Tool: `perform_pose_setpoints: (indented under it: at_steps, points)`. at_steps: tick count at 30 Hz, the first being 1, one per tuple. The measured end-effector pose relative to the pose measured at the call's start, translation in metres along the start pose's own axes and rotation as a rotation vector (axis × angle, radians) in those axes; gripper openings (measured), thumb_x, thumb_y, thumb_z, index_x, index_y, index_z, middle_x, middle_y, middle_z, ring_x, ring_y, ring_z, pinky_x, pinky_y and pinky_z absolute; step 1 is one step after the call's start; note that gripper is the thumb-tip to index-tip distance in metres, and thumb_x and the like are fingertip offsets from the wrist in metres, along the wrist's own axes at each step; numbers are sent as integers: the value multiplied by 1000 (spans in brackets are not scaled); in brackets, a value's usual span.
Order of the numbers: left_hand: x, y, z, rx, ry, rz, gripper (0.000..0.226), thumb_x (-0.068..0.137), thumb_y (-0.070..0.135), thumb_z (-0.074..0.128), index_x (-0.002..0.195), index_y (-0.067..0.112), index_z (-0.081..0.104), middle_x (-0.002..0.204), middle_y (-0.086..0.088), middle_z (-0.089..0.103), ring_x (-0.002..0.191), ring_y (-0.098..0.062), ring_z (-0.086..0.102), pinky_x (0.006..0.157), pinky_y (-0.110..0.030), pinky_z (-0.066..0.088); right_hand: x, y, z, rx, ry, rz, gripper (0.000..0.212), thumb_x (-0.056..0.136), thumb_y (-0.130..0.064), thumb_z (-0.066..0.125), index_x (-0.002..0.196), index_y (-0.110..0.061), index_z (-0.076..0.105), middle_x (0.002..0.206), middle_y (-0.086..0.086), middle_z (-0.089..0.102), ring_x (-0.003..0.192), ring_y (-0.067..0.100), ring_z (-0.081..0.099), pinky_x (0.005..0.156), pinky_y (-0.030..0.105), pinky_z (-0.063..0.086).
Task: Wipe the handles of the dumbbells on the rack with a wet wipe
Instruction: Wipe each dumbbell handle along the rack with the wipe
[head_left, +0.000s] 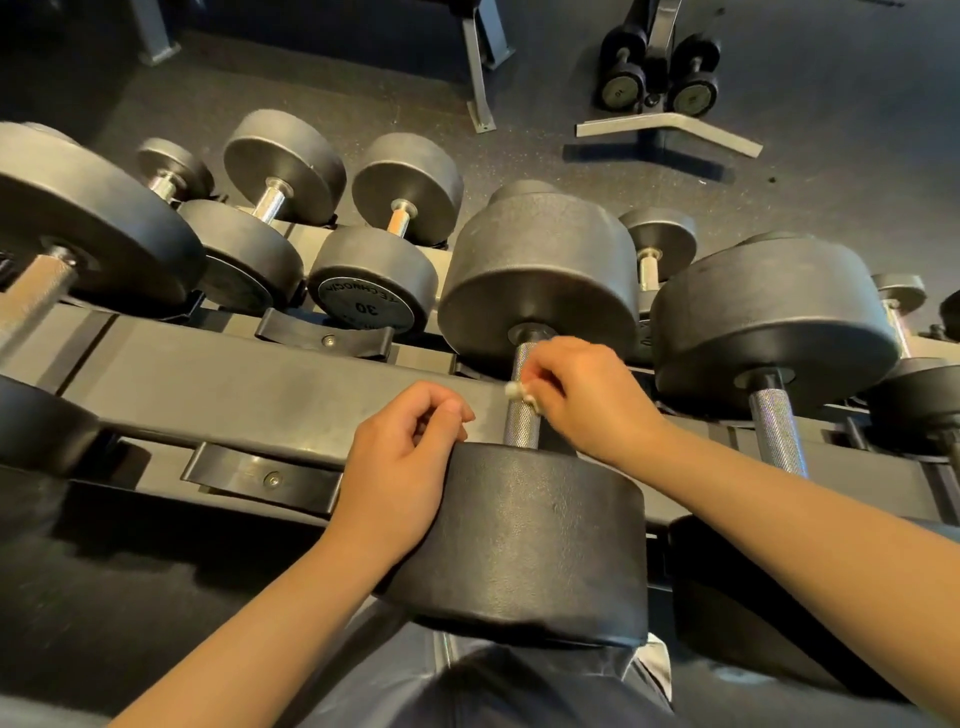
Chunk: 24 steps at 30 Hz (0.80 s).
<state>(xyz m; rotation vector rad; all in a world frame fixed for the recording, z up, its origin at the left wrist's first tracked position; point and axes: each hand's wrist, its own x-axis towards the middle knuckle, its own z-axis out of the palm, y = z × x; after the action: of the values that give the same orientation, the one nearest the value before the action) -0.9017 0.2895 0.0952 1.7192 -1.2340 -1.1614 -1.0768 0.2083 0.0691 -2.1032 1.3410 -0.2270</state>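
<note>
A large black dumbbell (535, 540) lies on the rack (249, 384) right in front of me, its knurled steel handle (522, 426) running away from me. My right hand (587, 395) pinches a small white wet wipe (519, 391) against the middle of that handle. My left hand (400, 462) rests loosely curled on the near weight head, holding nothing. A second big dumbbell (774, 322) with a knurled handle (776, 431) sits to the right.
Smaller dumbbells, one marked 30 (371, 291), line the lower tier beyond. A very large dumbbell (88, 228) sits at the left. An empty rack saddle (260, 475) lies left of my hand. A small stand with two dumbbells (660, 78) is on the dark floor.
</note>
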Motion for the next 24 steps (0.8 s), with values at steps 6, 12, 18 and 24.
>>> perform_pose_setpoints:
  at_steps: [6, 12, 18, 24]
  points:
    - [-2, -3, -1, -30, 1, -5, 24, 96, 11, 53, 78, 23, 63, 71, 15, 62, 69, 0, 54, 65, -9, 40, -6, 4, -1, 25, -41, 10, 6, 89, -13, 59, 83, -14, 59, 81, -4, 52, 70, 9, 47, 64, 23, 34]
    - [0, -2, -1, -37, -31, -6, 22, 94, 10, 52, 78, 21, 63, 72, 14, 62, 71, 0, 55, 66, -9, 40, 1, 10, 3, 24, 77, 75, 6, 90, -8, 57, 85, -10, 61, 81, -5, 54, 72, 10, 49, 61, 9, 33]
    - [0, -4, -1, -49, -43, -16, 19, 94, 17, 55, 78, 21, 64, 71, 17, 62, 71, -1, 55, 65, -11, 40, -7, 1, -2, -40, -87, -38, 5, 89, -13, 59, 84, -12, 59, 84, -2, 53, 77, 18, 52, 69, 31, 43]
    - [-1, -4, -1, -61, -60, -11, 22, 95, 15, 53, 77, 23, 63, 71, 18, 61, 72, 0, 54, 66, -10, 40, 15, 5, -10, -64, 34, 76, 8, 93, -12, 54, 92, -8, 61, 88, 3, 57, 80, 22, 54, 67, 31, 42]
